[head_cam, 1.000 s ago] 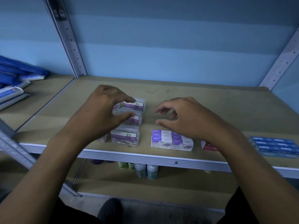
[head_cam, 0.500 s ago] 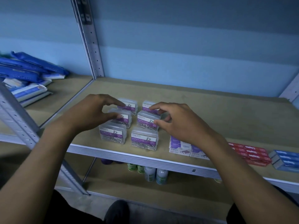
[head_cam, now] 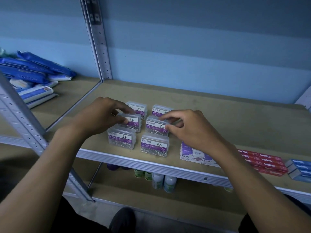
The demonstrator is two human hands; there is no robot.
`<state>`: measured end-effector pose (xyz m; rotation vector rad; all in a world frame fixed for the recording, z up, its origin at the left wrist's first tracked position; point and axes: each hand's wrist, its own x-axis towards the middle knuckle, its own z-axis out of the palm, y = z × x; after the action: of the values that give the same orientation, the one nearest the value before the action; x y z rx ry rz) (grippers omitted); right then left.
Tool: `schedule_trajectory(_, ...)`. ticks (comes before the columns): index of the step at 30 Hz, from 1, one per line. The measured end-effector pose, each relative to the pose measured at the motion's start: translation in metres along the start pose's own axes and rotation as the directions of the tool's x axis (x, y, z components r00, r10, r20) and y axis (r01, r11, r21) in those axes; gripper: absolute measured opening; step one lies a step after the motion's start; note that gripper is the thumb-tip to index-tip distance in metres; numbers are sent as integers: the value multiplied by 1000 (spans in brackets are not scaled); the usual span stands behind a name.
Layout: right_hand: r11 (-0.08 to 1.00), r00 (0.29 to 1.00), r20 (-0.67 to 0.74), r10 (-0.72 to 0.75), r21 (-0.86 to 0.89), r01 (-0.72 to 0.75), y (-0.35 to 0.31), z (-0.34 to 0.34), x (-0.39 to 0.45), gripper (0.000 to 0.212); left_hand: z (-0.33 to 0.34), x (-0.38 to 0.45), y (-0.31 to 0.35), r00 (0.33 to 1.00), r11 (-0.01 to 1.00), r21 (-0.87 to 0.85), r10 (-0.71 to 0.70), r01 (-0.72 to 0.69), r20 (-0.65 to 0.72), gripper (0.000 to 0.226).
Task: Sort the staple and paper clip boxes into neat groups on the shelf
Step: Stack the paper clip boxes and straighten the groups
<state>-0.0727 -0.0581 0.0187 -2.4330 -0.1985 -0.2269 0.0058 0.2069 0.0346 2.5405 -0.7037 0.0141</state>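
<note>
Several clear paper clip boxes with purple labels stand in two columns on the tan shelf [head_cam: 218, 115]. My left hand [head_cam: 101, 116] pinches the middle left paper clip box [head_cam: 133, 124] between fingers and thumb. My right hand [head_cam: 191, 130] pinches the middle right paper clip box [head_cam: 154, 126] the same way. The front paper clip boxes [head_cam: 154, 147] stand free near the edge. White and purple staple boxes [head_cam: 191, 153] lie partly under my right wrist, with red staple boxes [head_cam: 265, 161] and blue staple boxes [head_cam: 298, 170] further right.
A perforated metal upright [head_cam: 99, 47] rises at the shelf's back left, another upright [head_cam: 20, 120] at the front left. Blue packets [head_cam: 32, 73] pile on the neighbouring shelf. Small bottles [head_cam: 161, 181] stand on the lower shelf. A blue wall backs the shelf.
The view has swung left and closer. My right hand moved left from above the staple boxes onto the middle right paper clip box; my left hand stays on the left column.
</note>
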Motion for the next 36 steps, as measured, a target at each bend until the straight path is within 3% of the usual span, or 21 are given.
schedule_trajectory(13, 1000, 997, 76, -20, 2, 20, -15, -12, -19, 24, -3, -20, 3, 993, 992, -37, 121, -121, -11, 31)
schedule_trajectory(27, 1000, 987, 158, -25, -14, 27, -15, -11, -21, 20, -3, -21, -4, 980, 989, -18, 148, -146, 136, 26)
schedule_trajectory(34, 999, 991, 132, -28, -36, 33, -18, -12, -21, 15, -6, -26, 2, 988, 988, -126, 108, -94, 108, 62)
schedule_trajectory(36, 999, 991, 127, -28, -24, 31, -20, -14, -21, 27, -9, -29, 1, 986, 988, -140, 79, -58, 149, 75)
